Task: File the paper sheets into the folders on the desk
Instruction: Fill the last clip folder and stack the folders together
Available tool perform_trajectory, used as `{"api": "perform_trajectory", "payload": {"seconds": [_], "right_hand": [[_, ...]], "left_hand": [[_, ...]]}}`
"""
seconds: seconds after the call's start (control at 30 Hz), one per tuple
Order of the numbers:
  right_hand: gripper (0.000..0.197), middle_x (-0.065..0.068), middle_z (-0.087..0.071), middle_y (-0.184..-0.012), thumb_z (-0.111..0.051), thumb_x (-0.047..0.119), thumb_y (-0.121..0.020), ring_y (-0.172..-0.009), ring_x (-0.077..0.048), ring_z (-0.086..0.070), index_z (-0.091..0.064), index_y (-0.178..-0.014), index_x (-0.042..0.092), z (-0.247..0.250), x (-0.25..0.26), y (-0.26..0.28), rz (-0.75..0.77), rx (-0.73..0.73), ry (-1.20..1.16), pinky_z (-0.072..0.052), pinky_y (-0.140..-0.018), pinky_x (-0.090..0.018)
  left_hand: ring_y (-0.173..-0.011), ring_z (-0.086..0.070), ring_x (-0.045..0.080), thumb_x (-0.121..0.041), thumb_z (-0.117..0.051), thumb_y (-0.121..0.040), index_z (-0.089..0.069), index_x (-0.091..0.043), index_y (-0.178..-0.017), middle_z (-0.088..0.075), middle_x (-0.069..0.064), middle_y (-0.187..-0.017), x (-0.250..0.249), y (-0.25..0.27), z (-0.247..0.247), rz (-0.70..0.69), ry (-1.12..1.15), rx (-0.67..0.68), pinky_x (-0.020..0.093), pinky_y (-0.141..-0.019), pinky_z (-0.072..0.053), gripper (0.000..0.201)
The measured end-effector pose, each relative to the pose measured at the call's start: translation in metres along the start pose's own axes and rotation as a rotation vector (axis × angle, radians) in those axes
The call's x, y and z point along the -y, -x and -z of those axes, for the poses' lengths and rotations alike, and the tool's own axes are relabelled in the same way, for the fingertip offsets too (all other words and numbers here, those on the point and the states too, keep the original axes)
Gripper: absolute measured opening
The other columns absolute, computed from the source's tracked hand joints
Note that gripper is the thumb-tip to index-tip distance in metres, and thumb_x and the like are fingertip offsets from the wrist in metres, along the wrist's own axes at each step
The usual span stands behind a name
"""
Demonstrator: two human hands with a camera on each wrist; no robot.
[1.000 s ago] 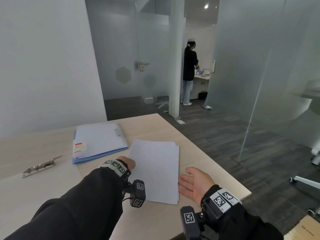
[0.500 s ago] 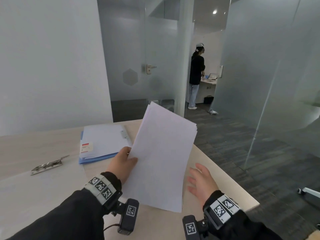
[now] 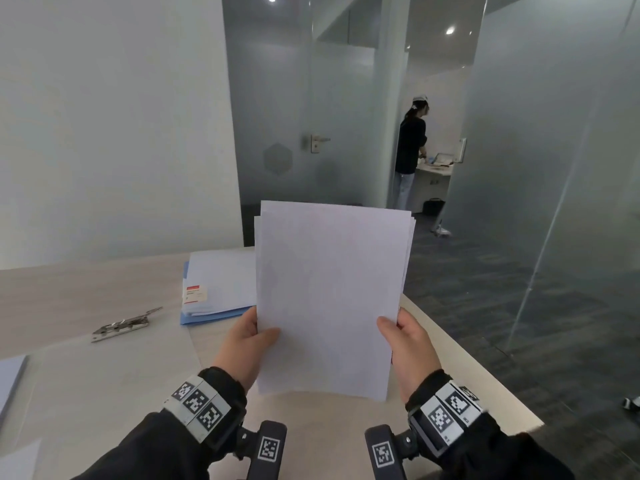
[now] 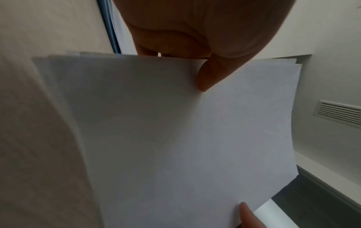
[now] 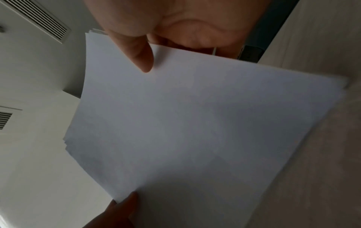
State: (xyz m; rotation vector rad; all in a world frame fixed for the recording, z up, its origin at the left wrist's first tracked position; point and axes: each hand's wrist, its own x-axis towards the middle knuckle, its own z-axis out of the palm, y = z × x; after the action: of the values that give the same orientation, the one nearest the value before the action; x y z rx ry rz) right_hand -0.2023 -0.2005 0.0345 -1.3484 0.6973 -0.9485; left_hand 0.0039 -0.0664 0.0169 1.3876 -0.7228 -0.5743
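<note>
The stack of paper sheets (image 3: 332,299) is held upright above the bench (image 3: 86,306), its lower edge just clear of the surface and its top edges slightly staggered, so the sheets are not yet squared. The left hand (image 3: 247,344) pinches the lower left edge, thumb on the front face and fingers behind; the right hand (image 3: 407,348) pinches the lower right edge the same way. Both wrist views confirm a thumb pressed on the near face of the stack.

Behind and left of the sheets, the blue folder (image 3: 218,289) lies flat on the bench with pale pages and a red-and-white label on top; whether these pages are filed cannot be told. Further left lies a loose metal clip mechanism (image 3: 124,323), apart from the folder. At the far left edge, a corner of another pale sheet or folder (image 3: 12,379) shows.

By my judgement the task is at an early stage: the sheets are gathered in hand, none of this stack is in a folder yet, and squaring, inserting and fastening remain.
</note>
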Motion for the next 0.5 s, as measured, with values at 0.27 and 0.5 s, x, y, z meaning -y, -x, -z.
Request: {"api": "perform_trajectory", "payload": {"seconds": [0.27,0.5], "right_hand": [[0.016,-0.018,-0.075,-0.098,-0.054,0.009,-0.095,-0.079,-0.024,-0.070,-0.070,-0.099,0.006,0.003,-0.002,0.004,-0.037,0.016,-0.065,-0.054,-0.069,-0.035],[0.019,-0.014,-0.077,-0.096,-0.054,0.004,-0.095,-0.083,-0.028,-0.073,-0.070,-0.104,0.010,0.005,-0.005,0.009,-0.097,0.072,-0.184,-0.056,-0.071,-0.040]], "left_hand": [[-0.102,-0.068,0.025,-0.017,-0.061,-0.071,-0.065,-0.021,-0.112,-0.075,0.004,-0.107,0.001,0.007,-0.001,-0.033,0.013,0.025,0.041,-0.089,-0.052,0.041],[-0.099,-0.069,0.022,-0.026,-0.062,-0.075,-0.070,-0.031,-0.104,-0.076,-0.003,-0.104,0.005,0.017,-0.002,-0.046,0.000,0.013,0.037,-0.084,-0.052,0.030]]}}
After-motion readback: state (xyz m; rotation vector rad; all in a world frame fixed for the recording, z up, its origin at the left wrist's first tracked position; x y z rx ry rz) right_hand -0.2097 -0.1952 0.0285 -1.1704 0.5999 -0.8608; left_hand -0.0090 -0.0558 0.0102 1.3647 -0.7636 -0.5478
